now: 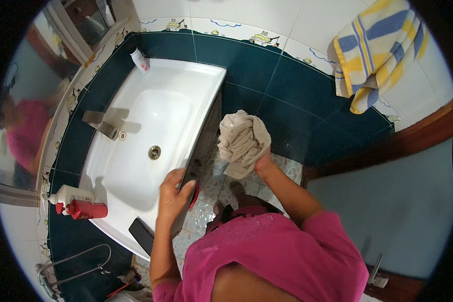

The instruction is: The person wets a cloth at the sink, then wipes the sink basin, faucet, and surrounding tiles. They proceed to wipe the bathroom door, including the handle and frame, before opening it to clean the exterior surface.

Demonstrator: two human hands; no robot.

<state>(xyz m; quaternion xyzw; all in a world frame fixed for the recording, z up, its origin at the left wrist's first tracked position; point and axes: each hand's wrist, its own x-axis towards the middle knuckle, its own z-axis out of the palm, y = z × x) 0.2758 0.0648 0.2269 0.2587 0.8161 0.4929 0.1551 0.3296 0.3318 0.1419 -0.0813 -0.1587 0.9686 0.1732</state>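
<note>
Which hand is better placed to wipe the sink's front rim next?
Right, probably. The right hand already grips the beige cloth, raised just beside the sink. The left hand rests on the front rim over something red, so it seems occupied.

We note a white tube with a pink band (140,61) standing upright at the far corner of the white sink (196,75). At the sink's near left edge a white pump bottle (71,193) lies beside a red bottle (85,209), the two touching. A dark flat phone (141,235), screen unlit, rests on the sink's front rim.
</note>
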